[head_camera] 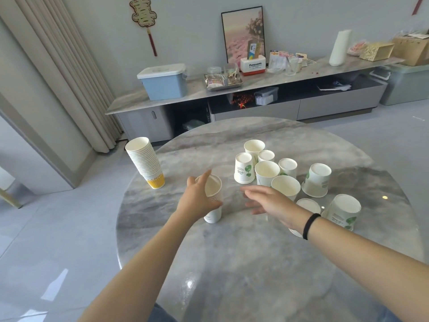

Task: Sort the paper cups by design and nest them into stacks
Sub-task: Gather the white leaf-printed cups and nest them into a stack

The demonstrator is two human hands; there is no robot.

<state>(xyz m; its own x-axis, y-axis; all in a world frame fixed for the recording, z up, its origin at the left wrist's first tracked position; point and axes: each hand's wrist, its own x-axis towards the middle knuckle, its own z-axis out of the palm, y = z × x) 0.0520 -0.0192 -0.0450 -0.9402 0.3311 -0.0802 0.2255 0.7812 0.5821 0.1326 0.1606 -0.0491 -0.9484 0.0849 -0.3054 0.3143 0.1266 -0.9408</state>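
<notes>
A tall nested stack of yellow-patterned cups [148, 162] stands at the left edge of the round marble table [232, 263]. My left hand [197, 197] is wrapped around a shorter stack of white cups [213, 201] that rests on the table, mouth up. My right hand [267, 202] hovers just to its right, fingers spread, holding nothing. Behind and right of it sit several loose green-leaf cups [243, 169], some upright, some upside down, such as one [316, 180] and another [343, 213] near the right wrist.
Beyond the table runs a low marble-topped cabinet [255, 84] with a blue lidded box [163, 81], a tray and clutter. A curtain [58, 66] hangs at the left. Grey floor surrounds the table.
</notes>
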